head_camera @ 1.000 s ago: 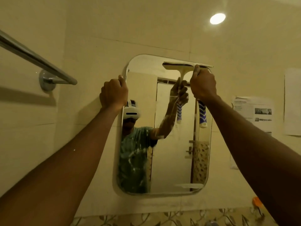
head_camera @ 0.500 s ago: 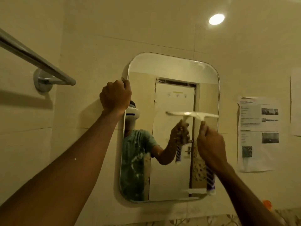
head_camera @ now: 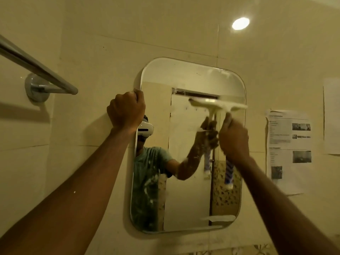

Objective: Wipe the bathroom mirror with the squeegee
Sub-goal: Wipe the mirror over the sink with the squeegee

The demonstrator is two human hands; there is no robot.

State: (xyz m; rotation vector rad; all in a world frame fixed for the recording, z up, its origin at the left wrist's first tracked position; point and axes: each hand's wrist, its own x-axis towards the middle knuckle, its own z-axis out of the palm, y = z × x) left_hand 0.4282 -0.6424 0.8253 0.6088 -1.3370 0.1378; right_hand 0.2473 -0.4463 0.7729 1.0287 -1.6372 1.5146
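A rounded rectangular mirror (head_camera: 185, 190) hangs on the beige tiled wall. My left hand (head_camera: 127, 111) is a closed fist clamped on the mirror's upper left edge. My right hand (head_camera: 233, 138) grips the squeegee (head_camera: 217, 105) by its handle; the white blade lies across the glass on the upper right part of the mirror. The blue-and-white striped end of the handle sticks out below my wrist. The squeegee is blurred by motion. A smear of white foam sits near the mirror's bottom right.
A chrome towel bar (head_camera: 36, 70) juts from the wall at upper left, close to my left arm. Printed paper sheets (head_camera: 288, 150) are stuck on the wall right of the mirror. A round ceiling light (head_camera: 240, 23) glows above.
The squeegee went from the mirror's top edge down to mid-height, then back up to the upper part. My left hand stayed on the mirror's edge.
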